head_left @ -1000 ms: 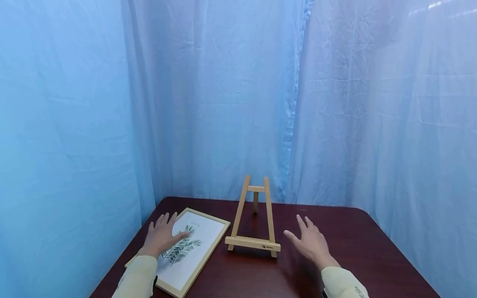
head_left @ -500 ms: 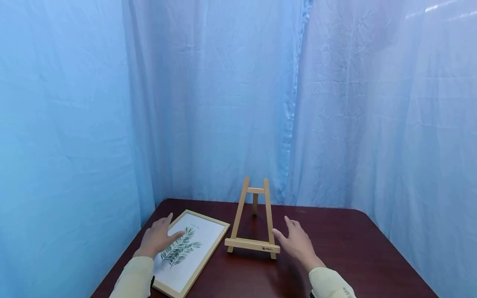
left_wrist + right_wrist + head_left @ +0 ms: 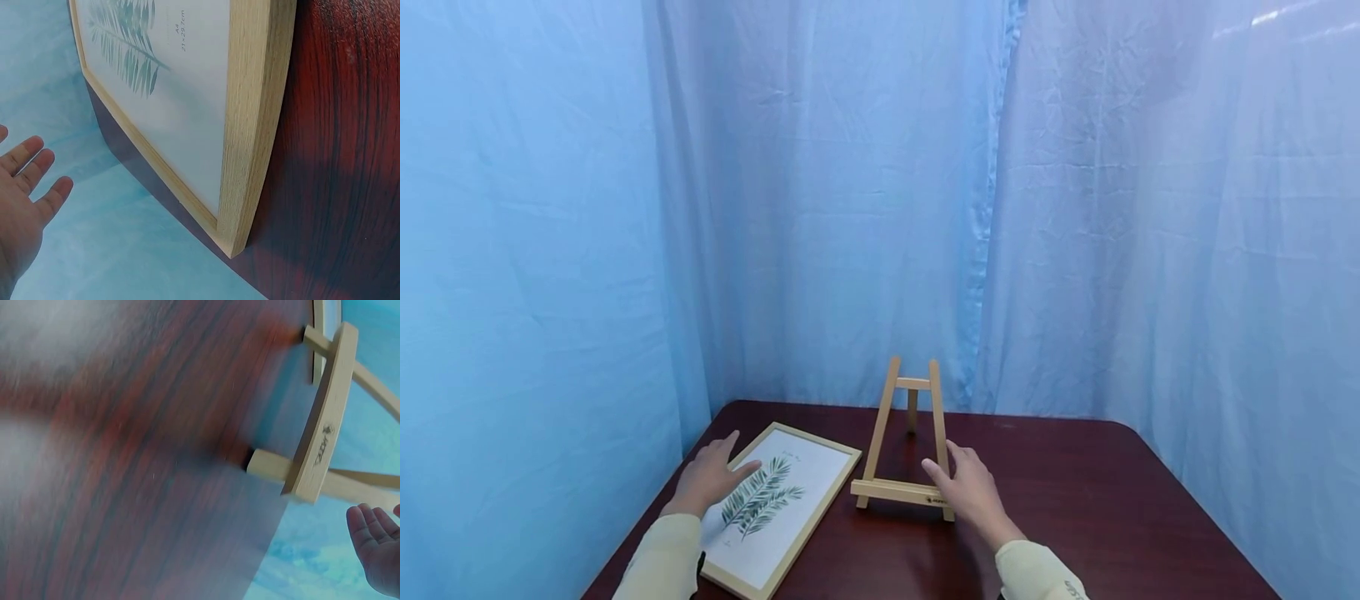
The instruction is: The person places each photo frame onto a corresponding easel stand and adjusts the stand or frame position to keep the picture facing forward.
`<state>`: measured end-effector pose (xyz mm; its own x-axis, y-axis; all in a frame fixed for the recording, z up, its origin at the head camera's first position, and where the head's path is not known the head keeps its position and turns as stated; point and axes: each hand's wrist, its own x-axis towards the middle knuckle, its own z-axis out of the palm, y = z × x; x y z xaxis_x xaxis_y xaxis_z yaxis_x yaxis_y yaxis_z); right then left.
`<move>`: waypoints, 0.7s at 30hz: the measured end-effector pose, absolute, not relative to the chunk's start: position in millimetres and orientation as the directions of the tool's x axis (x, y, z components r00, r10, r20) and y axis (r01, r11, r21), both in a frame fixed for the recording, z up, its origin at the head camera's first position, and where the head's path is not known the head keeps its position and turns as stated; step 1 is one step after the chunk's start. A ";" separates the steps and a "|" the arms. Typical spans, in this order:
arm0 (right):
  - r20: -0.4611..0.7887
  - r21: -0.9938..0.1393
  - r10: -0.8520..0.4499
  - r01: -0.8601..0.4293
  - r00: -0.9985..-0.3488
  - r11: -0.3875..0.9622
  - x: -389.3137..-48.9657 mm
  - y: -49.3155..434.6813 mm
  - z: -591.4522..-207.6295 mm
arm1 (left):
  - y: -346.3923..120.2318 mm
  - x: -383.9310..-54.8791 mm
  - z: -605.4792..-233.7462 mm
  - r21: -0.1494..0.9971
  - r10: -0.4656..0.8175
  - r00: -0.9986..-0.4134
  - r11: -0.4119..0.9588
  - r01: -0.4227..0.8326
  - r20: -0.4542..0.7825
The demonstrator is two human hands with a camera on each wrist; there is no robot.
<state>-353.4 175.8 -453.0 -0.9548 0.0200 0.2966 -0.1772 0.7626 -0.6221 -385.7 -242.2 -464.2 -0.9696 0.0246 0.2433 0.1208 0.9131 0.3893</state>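
A small wooden easel (image 3: 901, 492) stands upright near the middle of the dark red table. My right hand (image 3: 973, 492) is at the easel's right leg, fingers extended; whether it touches the wood I cannot tell. In the right wrist view that hand (image 3: 378, 547) appears beside the easel's ledge (image 3: 325, 419). To the left, a picture frame (image 3: 805, 533) with a pale wooden border and a green leaf print lies flat. Above its left edge hovers my left hand (image 3: 703, 477), fingers spread and holding nothing. The left wrist view shows this hand (image 3: 28, 194) apart from the frame's border (image 3: 247, 125).
The table (image 3: 1075, 500) has rounded far corners and a glossy dark red wood-grain top. Light blue curtains (image 3: 865, 208) hang close behind it and along both sides.
My right hand has moved left, from well right of the easel to its right leg. The left hand has shifted slightly left and toward me. The easel and picture frame have stayed in place.
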 end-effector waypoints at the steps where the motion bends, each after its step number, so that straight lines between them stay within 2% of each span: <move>1: 0.295 -0.631 0.022 -0.177 -0.955 0.755 -353.0 173.9 -453.5 | -242.7 -386.2 -464.5 0.392 0.020 -0.972 0.913 0.114 0.236; 14: 0.315 -0.708 0.019 -0.222 -0.949 0.671 -348.1 150.2 -458.9 | -252.4 -391.1 -468.6 0.456 -0.022 -0.986 0.888 0.057 0.166; 21: 0.291 -0.758 0.011 -0.224 -0.957 0.612 -343.4 139.1 -461.4 | -256.1 -386.0 -465.9 0.496 -0.023 -0.985 0.866 0.066 0.171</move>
<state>-343.4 139.1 -461.4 -0.9567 0.0107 0.2910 -0.2238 0.6124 -0.7582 -386.0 -256.1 -465.9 -0.9850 -0.0227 0.1709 0.0661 0.8658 0.4961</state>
